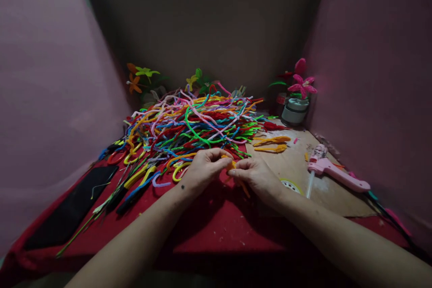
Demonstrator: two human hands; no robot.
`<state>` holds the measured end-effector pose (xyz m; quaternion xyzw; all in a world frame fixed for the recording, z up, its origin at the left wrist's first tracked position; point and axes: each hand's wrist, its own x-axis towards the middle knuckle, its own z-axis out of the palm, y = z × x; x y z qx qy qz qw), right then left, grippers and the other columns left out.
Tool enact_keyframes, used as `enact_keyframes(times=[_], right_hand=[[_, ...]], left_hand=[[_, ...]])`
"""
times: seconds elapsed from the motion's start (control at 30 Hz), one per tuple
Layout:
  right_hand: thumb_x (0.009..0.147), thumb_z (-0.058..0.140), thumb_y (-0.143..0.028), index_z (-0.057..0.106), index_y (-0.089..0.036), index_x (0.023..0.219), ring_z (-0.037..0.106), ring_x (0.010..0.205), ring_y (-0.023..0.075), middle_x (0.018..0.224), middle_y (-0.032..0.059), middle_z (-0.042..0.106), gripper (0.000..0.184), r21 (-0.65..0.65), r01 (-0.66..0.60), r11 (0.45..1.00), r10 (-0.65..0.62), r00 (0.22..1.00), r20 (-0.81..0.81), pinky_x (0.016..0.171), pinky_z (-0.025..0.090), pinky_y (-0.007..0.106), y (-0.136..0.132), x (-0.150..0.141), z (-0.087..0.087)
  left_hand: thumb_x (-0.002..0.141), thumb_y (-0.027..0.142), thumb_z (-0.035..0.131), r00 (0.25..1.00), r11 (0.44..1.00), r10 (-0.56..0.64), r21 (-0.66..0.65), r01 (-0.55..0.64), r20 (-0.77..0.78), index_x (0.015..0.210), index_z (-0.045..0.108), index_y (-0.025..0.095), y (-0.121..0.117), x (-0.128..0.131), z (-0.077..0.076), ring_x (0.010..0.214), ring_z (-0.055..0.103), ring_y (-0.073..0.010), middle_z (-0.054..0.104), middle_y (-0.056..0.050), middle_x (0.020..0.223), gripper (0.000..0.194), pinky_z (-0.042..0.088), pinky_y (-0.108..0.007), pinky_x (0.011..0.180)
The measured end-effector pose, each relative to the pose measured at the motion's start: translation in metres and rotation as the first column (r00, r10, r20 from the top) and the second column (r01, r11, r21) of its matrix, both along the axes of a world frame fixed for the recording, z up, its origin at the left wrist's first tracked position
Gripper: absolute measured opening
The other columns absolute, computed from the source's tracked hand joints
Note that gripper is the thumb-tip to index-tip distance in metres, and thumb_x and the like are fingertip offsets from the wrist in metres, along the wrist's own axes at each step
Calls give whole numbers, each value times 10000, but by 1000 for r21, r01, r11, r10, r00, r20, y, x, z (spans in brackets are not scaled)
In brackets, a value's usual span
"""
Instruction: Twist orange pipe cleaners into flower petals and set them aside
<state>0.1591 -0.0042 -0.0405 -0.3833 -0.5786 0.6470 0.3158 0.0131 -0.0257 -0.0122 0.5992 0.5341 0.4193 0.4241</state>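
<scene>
An orange fuzzy stem piece (244,187) is pinched in the fingertips of both the left hand (207,166) and the right hand (259,176), held just above the red-covered bench (216,229). To the right, a pink glue gun (344,174) and two orange loops (272,148) are laid on cardboard (332,200). Farther off, multicoloured fuzzy stems (202,121) are heaped, with a pink flower (303,85) propped in a container (294,112) at far right.

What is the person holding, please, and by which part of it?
An orange fuzzy stem, pinched around its upper part by the left hand and right hand; its lower part hangs free.
</scene>
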Motion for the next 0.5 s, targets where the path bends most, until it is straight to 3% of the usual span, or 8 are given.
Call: enact_keyframes(times=[0.07, 0.2, 0.33, 0.5], right_hand=[[684, 602, -323, 534, -145, 529, 342, 298, 52, 393, -58, 446, 246, 6, 14, 1000, -15, 1000, 17, 313, 238, 189, -1, 0, 1], [672, 602, -285, 549, -139, 524, 354, 294, 51, 379, -57, 449, 215, 6, 61, 998, -61, 998, 26, 318, 224, 187, -4, -1, 4], [650, 616, -269, 563, -136, 543, 371, 304, 58, 410, -39, 502, 179, -92, 10, 996, -16, 998, -66, 332, 242, 195, -3, 0, 3], [621, 641, -233, 582, -127, 523, 382, 355, 61, 415, -27, 516, 156, -140, -33, 990, 12, 989, -147, 376, 253, 203, -1, 1, 1]], left_hand=[[706, 258, 570, 999, 998, -20, -66, 22, 33, 670, 621, 135, -1, 3, 2, 436, 392, -59, 534, 34, 535, 137, 300, -187, 442], [692, 261, 590, 1000, 998, 10, -63, -11, -14, 631, 596, 126, -1, 6, 3, 445, 388, -57, 518, 32, 524, 148, 289, -175, 430], [713, 248, 577, 996, 995, -75, -70, 71, -54, 644, 590, 126, 0, 1, 7, 444, 382, -46, 500, 40, 523, 140, 281, -161, 421], [707, 265, 624, 983, 971, -149, -170, 166, 111, 684, 593, 116, 2, -6, 7, 406, 372, -38, 482, 41, 493, 155, 259, -163, 394]])
